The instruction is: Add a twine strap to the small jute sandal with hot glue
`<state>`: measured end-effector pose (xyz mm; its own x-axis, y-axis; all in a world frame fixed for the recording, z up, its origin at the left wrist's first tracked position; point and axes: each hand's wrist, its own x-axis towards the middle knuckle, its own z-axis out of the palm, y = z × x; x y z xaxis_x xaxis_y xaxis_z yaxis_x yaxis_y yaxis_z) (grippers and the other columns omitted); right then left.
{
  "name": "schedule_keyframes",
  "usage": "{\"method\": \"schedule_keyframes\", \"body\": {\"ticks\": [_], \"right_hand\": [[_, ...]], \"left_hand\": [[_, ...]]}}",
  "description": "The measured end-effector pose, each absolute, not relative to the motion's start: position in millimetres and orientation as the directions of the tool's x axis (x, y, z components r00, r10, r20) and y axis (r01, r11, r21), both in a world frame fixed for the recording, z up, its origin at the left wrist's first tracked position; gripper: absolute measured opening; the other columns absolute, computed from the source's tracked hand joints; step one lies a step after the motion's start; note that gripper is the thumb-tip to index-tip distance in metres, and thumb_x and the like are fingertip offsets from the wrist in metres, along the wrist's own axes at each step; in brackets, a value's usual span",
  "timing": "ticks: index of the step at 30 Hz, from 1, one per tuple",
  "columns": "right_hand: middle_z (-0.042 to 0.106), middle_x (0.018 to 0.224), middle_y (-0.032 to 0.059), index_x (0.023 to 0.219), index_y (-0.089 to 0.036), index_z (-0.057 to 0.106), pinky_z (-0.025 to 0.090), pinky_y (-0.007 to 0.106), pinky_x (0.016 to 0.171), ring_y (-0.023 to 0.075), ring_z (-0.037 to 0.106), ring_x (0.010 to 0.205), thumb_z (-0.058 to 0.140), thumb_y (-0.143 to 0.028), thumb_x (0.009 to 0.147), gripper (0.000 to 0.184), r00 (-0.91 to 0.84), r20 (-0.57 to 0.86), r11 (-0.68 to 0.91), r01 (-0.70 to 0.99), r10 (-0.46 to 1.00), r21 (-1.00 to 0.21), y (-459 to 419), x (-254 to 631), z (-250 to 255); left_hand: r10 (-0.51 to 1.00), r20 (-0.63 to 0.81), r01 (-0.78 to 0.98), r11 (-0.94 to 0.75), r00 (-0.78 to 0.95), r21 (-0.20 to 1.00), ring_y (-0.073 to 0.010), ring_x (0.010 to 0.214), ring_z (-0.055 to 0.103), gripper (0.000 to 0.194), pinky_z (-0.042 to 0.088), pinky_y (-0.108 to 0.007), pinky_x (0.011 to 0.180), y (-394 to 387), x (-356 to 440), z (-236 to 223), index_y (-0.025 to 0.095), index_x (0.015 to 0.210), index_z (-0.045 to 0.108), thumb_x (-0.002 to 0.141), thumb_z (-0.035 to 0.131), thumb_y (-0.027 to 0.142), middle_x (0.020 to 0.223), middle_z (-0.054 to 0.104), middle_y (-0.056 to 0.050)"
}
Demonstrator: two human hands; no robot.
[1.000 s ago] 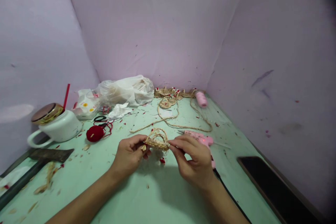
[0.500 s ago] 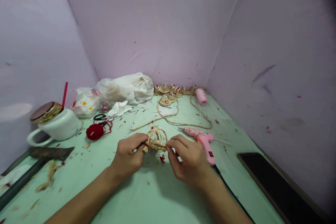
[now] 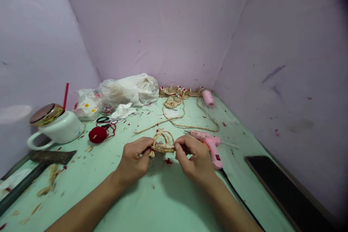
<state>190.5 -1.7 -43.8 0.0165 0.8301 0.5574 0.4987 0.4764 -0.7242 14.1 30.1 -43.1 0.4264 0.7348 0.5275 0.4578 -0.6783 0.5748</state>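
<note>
My left hand [image 3: 136, 156] pinches one end of the braid [image 3: 163, 149]; my right hand [image 3: 196, 156] has thumb and forefinger closed on the other. Braid is held between them over the table [image 3: 152, 206], loops [image 3: 164, 131] standing up from it. Versus half a second ago, its right end sits higher, nearer level; I judge this a small adjustment, piece not finished. Red scraps [image 3: 168, 161] lie just below, glue gun [image 3: 213, 141] beside my right hand, rope [image 3: 190, 127] beyond, yarn [image 3: 98, 135] farther left.
</note>
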Motion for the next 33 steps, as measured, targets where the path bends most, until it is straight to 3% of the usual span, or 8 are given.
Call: {"method": "schedule_keyframes", "body": {"ticks": [4, 7, 12, 22, 27, 30, 33], "right_hand": [[0.051, 0.044, -0.0042, 0.068, -0.018, 0.051, 0.038, 0.021, 0.043, 0.0110, 0.050, 0.040, 0.048, -0.030, 0.078, 0.015, 0.095, 0.181, 0.168, 0.131, 0.979, -0.977, 0, 186, -42], [0.050, 0.045, -0.0066, 0.067, -0.018, 0.050, 0.039, 0.020, 0.043, 0.0090, 0.050, 0.038, 0.054, -0.035, 0.074, 0.019, 0.070, 0.024, 0.034, -0.139, 0.997, -0.990, 2, 185, -43], [0.046, 0.049, -0.0073, 0.068, -0.018, 0.050, 0.036, 0.018, 0.040, 0.0065, 0.046, 0.039, 0.058, -0.036, 0.072, 0.021, 0.042, -0.013, 0.003, -0.347, 0.999, -0.938, 4, 183, -50], [0.032, 0.059, -0.0070, 0.059, -0.021, 0.035, 0.037, 0.021, 0.040, 0.0065, 0.033, 0.040, 0.049, -0.035, 0.068, 0.022, 0.152, 0.094, 0.154, -0.455, 0.984, -0.877, 8, 202, -36], [0.029, 0.049, -0.0077, 0.050, -0.021, 0.030, 0.034, 0.020, 0.036, 0.0061, 0.030, 0.037, 0.049, -0.040, 0.075, 0.037, 0.213, 0.152, 0.222, -0.357, 0.965, -0.907, 6, 205, -36], [0.032, 0.045, -0.0073, 0.046, -0.020, 0.034, 0.031, 0.019, 0.034, 0.0053, 0.032, 0.035, 0.049, -0.044, 0.079, 0.043, -0.001, 0.151, 0.147, -0.234, 0.988, -0.961, 1, 204, -34], [0.044, 0.050, -0.0065, 0.057, -0.019, 0.045, 0.029, 0.017, 0.030, 0.0045, 0.037, 0.034, 0.063, -0.037, 0.070, 0.029, -0.302, 0.042, 0.002, -0.130, 0.952, -0.991, -5, 201, -31]], "left_hand": [[0.748, 0.523, 0.449, -0.664, 0.409, 0.598, -0.0106, 0.058, 0.052, 0.019, 0.040, -0.019, 0.056, 31, 15, -42, 0.016, 0.066, 0.058, 0.074, 0.043, 0.007, 0.063, 0.058, 0.000], [0.754, 0.519, 0.450, -0.656, 0.402, 0.605, -0.0108, 0.057, 0.053, 0.020, 0.040, -0.019, 0.055, 31, 15, -42, 0.016, 0.066, 0.059, 0.075, 0.042, 0.009, 0.061, 0.058, 0.000], [0.755, 0.511, 0.446, -0.655, 0.411, 0.610, -0.0112, 0.057, 0.052, 0.020, 0.041, -0.020, 0.055, 30, 16, -40, 0.016, 0.065, 0.057, 0.076, 0.042, 0.010, 0.061, 0.058, -0.001], [0.778, 0.545, 0.490, -0.623, 0.312, 0.609, -0.0107, 0.054, 0.051, 0.022, 0.040, -0.020, 0.052, 38, 8, -46, 0.015, 0.069, 0.060, 0.070, 0.040, 0.005, 0.058, 0.056, 0.001], [0.767, 0.568, 0.466, -0.637, 0.299, 0.614, -0.0113, 0.059, 0.055, 0.021, 0.043, -0.021, 0.056, 40, 8, -48, 0.015, 0.074, 0.062, 0.074, 0.042, 0.008, 0.066, 0.061, -0.002], [0.769, 0.567, 0.475, -0.632, 0.293, 0.612, -0.0110, 0.058, 0.054, 0.020, 0.043, -0.020, 0.055, 39, 8, -48, 0.015, 0.074, 0.062, 0.074, 0.043, 0.008, 0.064, 0.060, -0.001], [0.771, 0.569, 0.500, -0.627, 0.286, 0.597, -0.0111, 0.057, 0.054, 0.018, 0.043, -0.021, 0.055, 39, 7, -48, 0.015, 0.075, 0.062, 0.075, 0.044, 0.009, 0.064, 0.060, -0.001]]}}
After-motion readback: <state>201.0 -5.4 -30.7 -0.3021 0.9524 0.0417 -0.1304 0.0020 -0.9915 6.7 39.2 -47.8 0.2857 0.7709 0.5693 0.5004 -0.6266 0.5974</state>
